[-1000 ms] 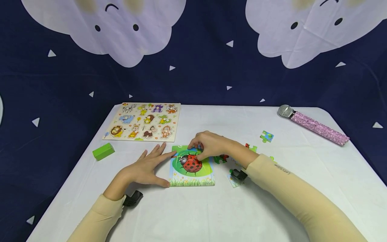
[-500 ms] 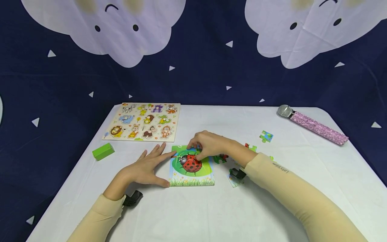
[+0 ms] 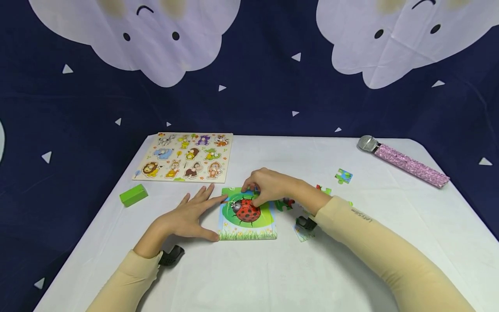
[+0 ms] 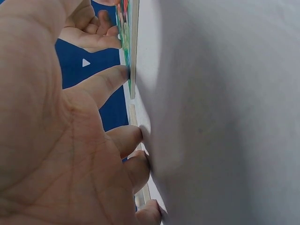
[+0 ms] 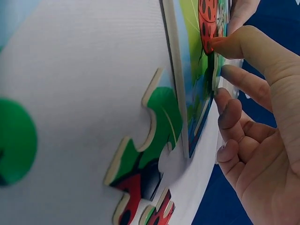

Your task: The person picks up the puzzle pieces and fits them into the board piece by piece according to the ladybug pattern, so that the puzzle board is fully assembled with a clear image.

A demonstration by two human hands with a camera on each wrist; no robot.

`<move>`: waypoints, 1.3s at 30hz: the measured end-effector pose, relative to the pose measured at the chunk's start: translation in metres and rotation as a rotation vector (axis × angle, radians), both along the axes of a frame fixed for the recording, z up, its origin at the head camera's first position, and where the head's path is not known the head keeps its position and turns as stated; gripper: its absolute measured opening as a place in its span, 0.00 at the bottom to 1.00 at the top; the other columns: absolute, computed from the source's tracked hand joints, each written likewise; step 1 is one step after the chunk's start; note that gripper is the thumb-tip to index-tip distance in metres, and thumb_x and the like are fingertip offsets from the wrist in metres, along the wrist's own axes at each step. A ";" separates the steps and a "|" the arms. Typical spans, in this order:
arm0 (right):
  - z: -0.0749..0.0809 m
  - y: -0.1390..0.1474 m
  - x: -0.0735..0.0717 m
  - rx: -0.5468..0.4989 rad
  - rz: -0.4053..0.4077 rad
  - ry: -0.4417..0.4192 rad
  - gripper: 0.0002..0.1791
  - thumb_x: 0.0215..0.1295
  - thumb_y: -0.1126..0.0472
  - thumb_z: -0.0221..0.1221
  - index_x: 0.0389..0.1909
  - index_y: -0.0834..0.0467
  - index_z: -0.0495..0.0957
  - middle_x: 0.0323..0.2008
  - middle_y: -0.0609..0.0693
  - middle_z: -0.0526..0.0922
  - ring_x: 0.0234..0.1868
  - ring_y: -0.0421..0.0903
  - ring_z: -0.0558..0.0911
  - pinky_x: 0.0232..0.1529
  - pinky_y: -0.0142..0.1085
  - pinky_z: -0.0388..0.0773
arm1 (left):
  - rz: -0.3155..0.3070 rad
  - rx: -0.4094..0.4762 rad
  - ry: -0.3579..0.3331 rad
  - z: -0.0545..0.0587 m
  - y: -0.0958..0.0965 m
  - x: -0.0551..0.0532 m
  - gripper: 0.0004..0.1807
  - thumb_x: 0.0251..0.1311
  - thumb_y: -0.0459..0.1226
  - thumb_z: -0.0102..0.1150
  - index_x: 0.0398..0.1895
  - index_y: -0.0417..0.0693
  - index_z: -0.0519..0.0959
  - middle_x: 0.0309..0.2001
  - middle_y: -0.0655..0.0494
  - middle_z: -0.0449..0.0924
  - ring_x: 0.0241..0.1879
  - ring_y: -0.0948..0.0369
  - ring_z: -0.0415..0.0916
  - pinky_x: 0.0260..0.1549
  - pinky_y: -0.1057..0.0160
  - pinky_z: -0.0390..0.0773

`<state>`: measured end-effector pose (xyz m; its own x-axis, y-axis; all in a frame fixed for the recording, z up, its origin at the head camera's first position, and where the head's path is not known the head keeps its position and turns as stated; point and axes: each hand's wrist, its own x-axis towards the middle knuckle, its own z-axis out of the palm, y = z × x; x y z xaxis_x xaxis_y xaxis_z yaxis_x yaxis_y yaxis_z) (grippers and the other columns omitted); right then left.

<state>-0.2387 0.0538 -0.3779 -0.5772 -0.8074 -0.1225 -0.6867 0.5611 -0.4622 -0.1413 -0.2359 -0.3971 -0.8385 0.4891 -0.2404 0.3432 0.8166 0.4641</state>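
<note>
Ladybug puzzle [image 3: 247,213] stays as before, left fingers [image 3: 212,202] spread against it, right fingers [image 5: 246,83] clamped on it

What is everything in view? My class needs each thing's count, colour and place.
Ladybug board: one, red and green, centre.
Loose pieces: four or more, multicoloured, right of it.
Animal board: one, cream, far left.
Block: one, green, left, nearer than animal board.
Microphone: one, pink and silver, far right.
Table: one, white, beneath these.
Backdrop: one, navy and white, behind.
Wrist cameras: two, black, one per wrist.
Sleeves: two, beige, on the arms.
Left hand: one, at ladybug board's left edge.
Right hand: one, at ladybug board's upper right.
</note>
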 end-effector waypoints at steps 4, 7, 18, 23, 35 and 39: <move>-0.001 -0.002 -0.001 0.005 0.006 0.004 0.22 0.60 0.57 0.76 0.56 0.54 0.89 0.42 0.45 0.88 0.38 0.40 0.77 0.44 0.33 0.79 | 0.004 -0.002 -0.007 -0.001 0.001 0.000 0.62 0.49 0.63 0.79 0.87 0.64 0.58 0.89 0.41 0.35 0.88 0.35 0.33 0.78 0.20 0.36; -0.001 -0.002 -0.001 0.010 0.000 0.003 0.22 0.60 0.57 0.76 0.57 0.54 0.89 0.42 0.46 0.88 0.37 0.40 0.77 0.43 0.33 0.80 | 0.004 -0.003 -0.009 -0.001 0.001 0.000 0.62 0.49 0.63 0.79 0.87 0.64 0.58 0.89 0.41 0.35 0.88 0.36 0.33 0.78 0.20 0.36; -0.003 0.004 -0.001 0.017 -0.024 -0.041 0.23 0.64 0.54 0.76 0.60 0.52 0.88 0.46 0.47 0.85 0.42 0.42 0.77 0.46 0.34 0.79 | -0.001 0.003 -0.015 -0.004 0.002 0.000 0.62 0.50 0.63 0.78 0.87 0.65 0.58 0.89 0.42 0.35 0.88 0.36 0.32 0.78 0.20 0.36; -0.005 0.006 -0.003 0.002 -0.034 -0.078 0.23 0.65 0.55 0.77 0.61 0.52 0.88 0.45 0.46 0.85 0.41 0.41 0.77 0.44 0.32 0.79 | -0.005 0.006 -0.015 -0.005 0.004 0.000 0.62 0.50 0.63 0.78 0.87 0.65 0.57 0.89 0.42 0.35 0.88 0.36 0.32 0.78 0.20 0.36; -0.004 0.004 -0.002 -0.023 -0.020 -0.086 0.21 0.66 0.55 0.76 0.59 0.52 0.88 0.44 0.47 0.84 0.41 0.41 0.77 0.45 0.31 0.79 | 0.006 0.016 -0.018 0.000 0.000 0.001 0.62 0.49 0.63 0.79 0.87 0.64 0.58 0.89 0.40 0.35 0.87 0.34 0.34 0.78 0.20 0.34; -0.002 0.004 -0.003 -0.027 -0.022 -0.084 0.21 0.66 0.55 0.76 0.59 0.53 0.88 0.44 0.47 0.84 0.40 0.41 0.77 0.45 0.31 0.78 | 0.004 0.018 -0.018 0.001 0.000 0.000 0.62 0.49 0.63 0.79 0.87 0.65 0.57 0.89 0.40 0.35 0.87 0.35 0.33 0.78 0.20 0.34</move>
<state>-0.2416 0.0579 -0.3802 -0.5833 -0.7983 -0.1500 -0.6325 0.5623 -0.5326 -0.1413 -0.2361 -0.3961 -0.8361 0.4898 -0.2470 0.3312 0.8097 0.4845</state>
